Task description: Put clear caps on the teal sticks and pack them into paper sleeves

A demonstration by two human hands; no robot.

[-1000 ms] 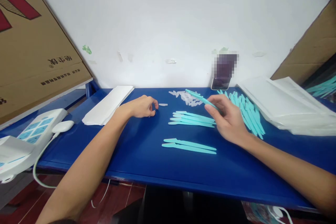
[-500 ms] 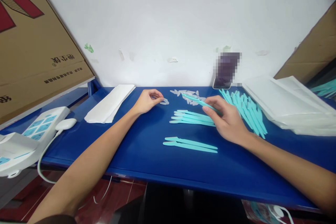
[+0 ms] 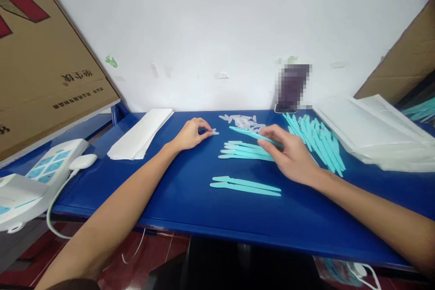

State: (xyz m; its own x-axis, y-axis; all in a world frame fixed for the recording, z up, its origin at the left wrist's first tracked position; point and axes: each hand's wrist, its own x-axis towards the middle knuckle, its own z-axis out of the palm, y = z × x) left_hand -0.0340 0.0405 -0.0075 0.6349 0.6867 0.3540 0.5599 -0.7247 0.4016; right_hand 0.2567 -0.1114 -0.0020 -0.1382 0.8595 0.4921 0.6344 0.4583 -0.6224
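My left hand (image 3: 194, 134) pinches a small clear plastic blade cap (image 3: 215, 131) low over the blue table, thumb and forefinger closed at its end. My right hand (image 3: 284, 149) grips a teal eyebrow razor (image 3: 243, 131) by the handle, its blade end pointing left. Beyond that razor lies a loose pile of clear caps (image 3: 242, 121). Just below it several teal razors (image 3: 244, 150) lie side by side, partly behind my right fingers. Closer to me, a pair of razors (image 3: 246, 186) rests on the table. A heap of razors (image 3: 316, 140) spreads to the right of my right hand.
White paper sleeves (image 3: 141, 133) lie at left, near a white power strip (image 3: 56, 167) with a cable. A phone (image 3: 292, 88) leans on the wall. Clear plastic bags (image 3: 377, 136) are stacked at right. A cardboard box (image 3: 47, 54) stands at far left. The blue table (image 3: 190, 208) ends in front of me.
My right hand has shifted slightly left with the razor, which now tilts flatter. My left hand has closed its fingertips over the cap's end, covering more of it.
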